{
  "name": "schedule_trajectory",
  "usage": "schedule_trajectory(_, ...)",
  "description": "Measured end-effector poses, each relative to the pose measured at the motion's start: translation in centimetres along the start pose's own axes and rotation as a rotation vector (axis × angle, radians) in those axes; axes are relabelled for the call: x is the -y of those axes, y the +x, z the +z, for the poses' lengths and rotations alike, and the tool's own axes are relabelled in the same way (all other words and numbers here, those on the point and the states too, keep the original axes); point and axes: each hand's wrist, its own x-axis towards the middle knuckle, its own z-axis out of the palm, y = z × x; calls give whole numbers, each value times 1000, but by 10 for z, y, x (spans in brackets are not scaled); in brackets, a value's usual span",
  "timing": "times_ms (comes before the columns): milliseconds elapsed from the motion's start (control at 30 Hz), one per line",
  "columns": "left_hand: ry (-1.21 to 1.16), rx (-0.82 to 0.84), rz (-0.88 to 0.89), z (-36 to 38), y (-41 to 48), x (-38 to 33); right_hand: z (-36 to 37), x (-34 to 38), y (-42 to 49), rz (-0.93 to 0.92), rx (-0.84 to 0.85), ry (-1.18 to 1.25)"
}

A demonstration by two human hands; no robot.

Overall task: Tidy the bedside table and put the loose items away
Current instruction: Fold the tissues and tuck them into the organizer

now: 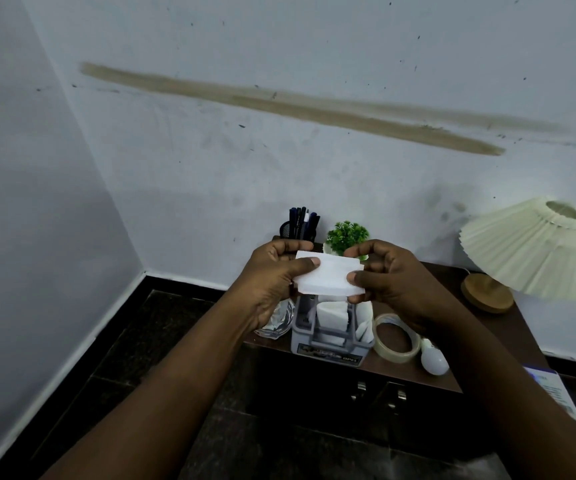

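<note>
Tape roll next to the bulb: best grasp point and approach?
Pinch the tape roll at its near wall from above, one finger in the hole, thumb outside. It lies flat on the table, hole up; the grey organiser crowds its left, the bulb its right, and the near side looks free.

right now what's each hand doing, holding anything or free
Left hand: pinches the left end of the white folded tissue.
Right hand: pinches the tissue's right end, thumb in front, fingers behind.
</note>
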Motion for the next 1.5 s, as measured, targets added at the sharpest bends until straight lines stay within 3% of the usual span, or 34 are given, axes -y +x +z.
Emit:
schedule_trajectory(267,-34,-20,23,8,1,5,-1,0,-1,88,-64,85)
schedule_trajectory(500,23,46,-59,13,0,9,-6,5,-5,1,-68,-31)
schedule_trajectory(600,26,7,-84,16,0,11,-7,7,-5,29,-90,49)
schedule_trajectory(933,-191,50,-225,23,-4,5,-12,5,-5,66,-104,62)
schedule_trajectory(1500,53,132,-57,28,-6,14,-7,1,-5,73,-114,-80)
